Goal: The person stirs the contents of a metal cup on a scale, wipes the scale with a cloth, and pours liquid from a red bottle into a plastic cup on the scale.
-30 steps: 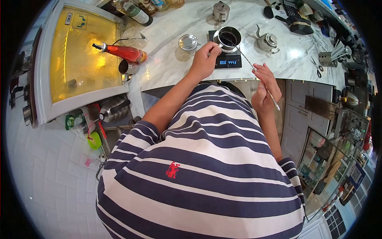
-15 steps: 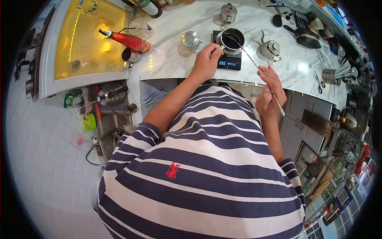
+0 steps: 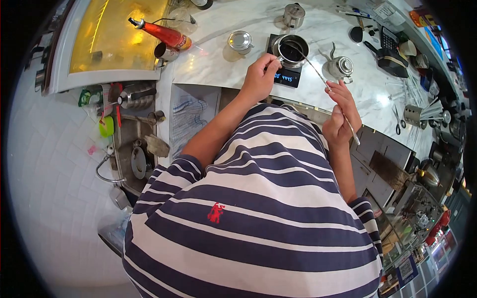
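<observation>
A metal cup [image 3: 300,63] with dark liquid inside stands on a black digital scale [image 3: 286,78] with lit blue digits. My left hand [image 3: 260,77] is closed on the cup's handle at its left side. Between the fingers of my right hand [image 3: 342,113] is a long twisted metal spoon [image 3: 316,71]; its far end dips into the cup. To the right of the cup stands a small metal kettle [image 3: 341,66] with a thin curved spout. A lidded metal container [image 3: 240,41] sits to the left.
A metal pot [image 3: 294,16] stands behind the scale. At left are a red bottle [image 3: 166,36] and a metal cup [image 3: 165,52], with a sink [image 3: 126,144] below. Scissors [image 3: 399,120] and a straw holder [image 3: 413,115] are at right.
The view has shifted slightly, so the counter items appear moved. Both hands keep their holds on the cup and the spoon.
</observation>
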A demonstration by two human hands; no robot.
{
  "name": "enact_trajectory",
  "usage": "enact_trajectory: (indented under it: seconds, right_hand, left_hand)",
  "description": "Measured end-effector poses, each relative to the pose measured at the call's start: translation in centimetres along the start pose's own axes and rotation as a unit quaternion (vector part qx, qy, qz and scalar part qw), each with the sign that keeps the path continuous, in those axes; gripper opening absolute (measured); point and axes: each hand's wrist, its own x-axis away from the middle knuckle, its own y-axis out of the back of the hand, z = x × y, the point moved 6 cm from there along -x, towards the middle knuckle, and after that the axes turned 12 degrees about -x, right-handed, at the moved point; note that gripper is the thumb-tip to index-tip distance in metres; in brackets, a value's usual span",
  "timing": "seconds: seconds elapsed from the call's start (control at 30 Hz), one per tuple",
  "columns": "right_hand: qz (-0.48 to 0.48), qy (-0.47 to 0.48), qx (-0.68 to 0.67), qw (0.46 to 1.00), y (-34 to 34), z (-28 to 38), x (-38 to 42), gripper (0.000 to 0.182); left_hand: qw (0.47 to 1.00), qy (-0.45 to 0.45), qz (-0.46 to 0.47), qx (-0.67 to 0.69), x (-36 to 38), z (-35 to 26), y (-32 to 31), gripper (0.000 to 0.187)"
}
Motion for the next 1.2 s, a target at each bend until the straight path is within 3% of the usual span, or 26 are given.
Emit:
enact_trajectory:
  seconds: [0.4, 0.53, 0.73, 1.07, 1.2]
  right_hand:
    - [0.047, -0.004, -0.022, 0.999, 1.3, -2.0, -1.1, 0.027]
    - [-0.026, -0.044, -0.064, 0.997, 3.0, -2.7, -1.5, 0.030]
    - [-0.150, -0.172, -0.199, 0.953, 5.2, -5.7, -2.2, 0.035]
    - [-0.169, -0.201, -0.224, 0.938, 6.0, -7.5, -3.1, 0.035]
    - [-0.232, -0.249, -0.255, 0.905, 7.2, -9.1, -3.5, 0.034]
  left_hand:
    - [0.999, 0.015, -0.047, -0.010, 0.3, 0.1, -1.1, 0.025]
    - [0.995, 0.001, -0.098, 0.013, 0.2, -0.3, -1.0, 0.021]
    - [0.995, 0.034, -0.092, 0.012, -0.5, 0.7, -0.7, 0.023]
    - [0.993, 0.018, -0.113, 0.005, -2.0, 1.4, -0.2, 0.023]
    - [0.994, 0.019, -0.111, -0.007, -2.2, 1.2, 0.0, 0.023]
